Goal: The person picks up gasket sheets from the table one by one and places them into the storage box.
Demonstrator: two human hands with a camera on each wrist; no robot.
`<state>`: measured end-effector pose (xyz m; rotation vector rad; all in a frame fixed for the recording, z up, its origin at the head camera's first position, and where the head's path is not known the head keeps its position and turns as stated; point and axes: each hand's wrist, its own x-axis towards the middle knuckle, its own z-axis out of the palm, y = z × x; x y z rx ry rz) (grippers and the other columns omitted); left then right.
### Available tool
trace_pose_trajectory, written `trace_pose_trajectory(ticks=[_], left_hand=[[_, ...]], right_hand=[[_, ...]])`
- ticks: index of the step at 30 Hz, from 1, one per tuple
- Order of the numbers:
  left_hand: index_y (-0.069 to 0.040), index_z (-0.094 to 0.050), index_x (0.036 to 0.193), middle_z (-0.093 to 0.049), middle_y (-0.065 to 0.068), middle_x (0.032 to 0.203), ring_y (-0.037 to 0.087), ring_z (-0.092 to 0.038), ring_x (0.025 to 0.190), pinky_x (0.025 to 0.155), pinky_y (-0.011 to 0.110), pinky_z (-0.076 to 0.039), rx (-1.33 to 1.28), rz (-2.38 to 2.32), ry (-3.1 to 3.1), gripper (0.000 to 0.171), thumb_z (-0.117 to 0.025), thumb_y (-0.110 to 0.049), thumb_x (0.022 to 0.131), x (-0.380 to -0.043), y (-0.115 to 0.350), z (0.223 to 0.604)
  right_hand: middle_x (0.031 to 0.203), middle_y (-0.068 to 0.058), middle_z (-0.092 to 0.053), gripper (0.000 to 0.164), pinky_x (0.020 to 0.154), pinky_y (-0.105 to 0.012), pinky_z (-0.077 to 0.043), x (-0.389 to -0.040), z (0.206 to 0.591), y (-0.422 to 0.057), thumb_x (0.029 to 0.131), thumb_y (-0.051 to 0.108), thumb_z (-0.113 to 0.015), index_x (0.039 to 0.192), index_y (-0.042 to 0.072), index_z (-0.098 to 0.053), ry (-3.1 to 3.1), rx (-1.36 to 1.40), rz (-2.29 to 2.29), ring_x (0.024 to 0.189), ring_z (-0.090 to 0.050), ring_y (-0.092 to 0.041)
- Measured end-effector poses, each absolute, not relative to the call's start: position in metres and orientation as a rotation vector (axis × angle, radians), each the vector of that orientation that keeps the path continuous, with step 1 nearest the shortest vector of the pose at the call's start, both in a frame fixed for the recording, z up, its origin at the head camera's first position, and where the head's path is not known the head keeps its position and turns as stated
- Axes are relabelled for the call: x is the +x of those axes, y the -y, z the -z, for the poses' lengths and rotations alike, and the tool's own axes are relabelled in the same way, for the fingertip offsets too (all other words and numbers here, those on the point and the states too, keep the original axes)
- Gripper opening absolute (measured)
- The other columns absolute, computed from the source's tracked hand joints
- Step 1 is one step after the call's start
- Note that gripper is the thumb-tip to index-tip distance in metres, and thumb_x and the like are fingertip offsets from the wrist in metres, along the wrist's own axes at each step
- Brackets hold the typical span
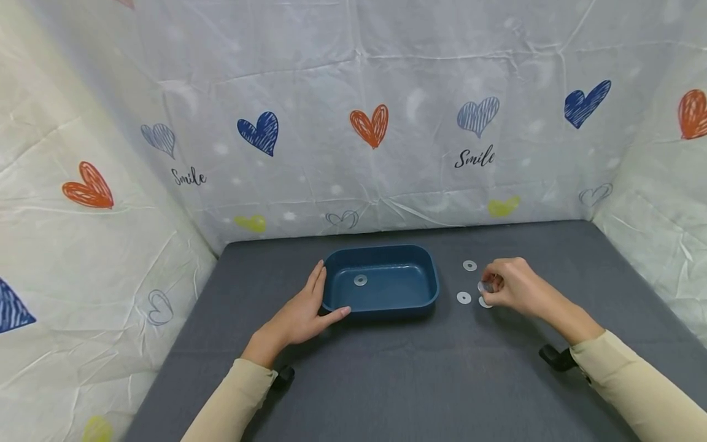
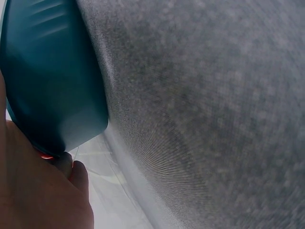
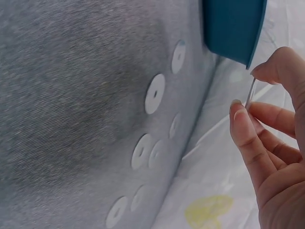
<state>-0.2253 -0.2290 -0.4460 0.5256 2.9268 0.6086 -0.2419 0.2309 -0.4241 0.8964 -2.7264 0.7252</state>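
A flat washer point(image 3: 251, 92), seen nearly edge-on in the right wrist view, is pinched between the thumb and fingertips of my right hand point(image 1: 512, 283), just above the table. Several pale washers point(image 1: 469, 266) with small centre holes lie flat around that hand; in the head view it hides some of them. Left of them stands a blue rectangular tray point(image 1: 381, 313) with rounded corners. One washer point(image 1: 360, 280) lies on its floor. My left hand point(image 1: 301, 316) rests against the tray's left end, fingers extended along the side and thumb on the front rim.
A dark grey cloth covers the table point(image 1: 397, 387). White sheeting point(image 1: 309, 178) printed with hearts and "Smile" rises behind it and on both sides. Black straps or mounts point(image 1: 556, 358) show under both wrists, by the beige sleeves point(image 1: 635, 374).
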Motion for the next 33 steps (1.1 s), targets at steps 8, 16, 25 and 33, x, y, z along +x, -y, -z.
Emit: trace_pose_trajectory(ticks=[8, 16, 25, 33], left_hand=[[-0.007, 0.005, 0.164, 0.011, 0.009, 0.172, 0.035, -0.025, 0.153, 0.115, 0.055, -0.036, 0.537, -0.603, -2.933, 0.118, -0.045, -0.083, 0.089, -0.225, 0.228, 0.443], [-0.007, 0.004, 0.164, 0.011, 0.008, 0.172, 0.035, -0.024, 0.154, 0.116, 0.056, -0.034, 0.531, -0.598, -2.930, 0.119, -0.044, -0.085, 0.088, -0.224, 0.229, 0.444], [-0.008, 0.004, 0.164, 0.012, 0.006, 0.172, 0.034, -0.022, 0.154, 0.117, 0.055, -0.033, 0.532, -0.606, -2.926, 0.119, -0.045, -0.085, 0.089, -0.224, 0.229, 0.446], [-0.007, 0.004, 0.164, 0.012, 0.008, 0.172, 0.035, -0.025, 0.153, 0.115, 0.055, -0.035, 0.535, -0.602, -2.925, 0.118, -0.044, -0.084, 0.089, -0.225, 0.229, 0.445]], right_hand=[[0.074, 0.004, -0.058, 0.010, 0.062, -0.028, -0.051, -0.247, 0.418, -0.220, 0.080, 0.004, -0.078, 0.086, 0.007, -0.071, 2.690, 0.951, -0.763, 0.065, -0.054, -0.005], [0.077, 0.002, -0.061, 0.012, 0.063, -0.027, -0.053, -0.252, 0.413, -0.208, 0.080, 0.002, -0.080, 0.088, 0.005, -0.071, 2.688, 1.001, -0.838, 0.068, -0.057, -0.005], [0.077, 0.001, -0.061, 0.011, 0.062, -0.027, -0.053, -0.255, 0.410, -0.195, 0.080, 0.003, -0.080, 0.087, 0.006, -0.071, 2.655, 1.052, -0.843, 0.067, -0.057, -0.005], [0.075, 0.000, -0.061, 0.009, 0.060, -0.026, -0.052, -0.261, 0.407, -0.178, 0.080, 0.005, -0.080, 0.084, 0.006, -0.072, 2.567, 1.108, -0.818, 0.064, -0.056, -0.005]])
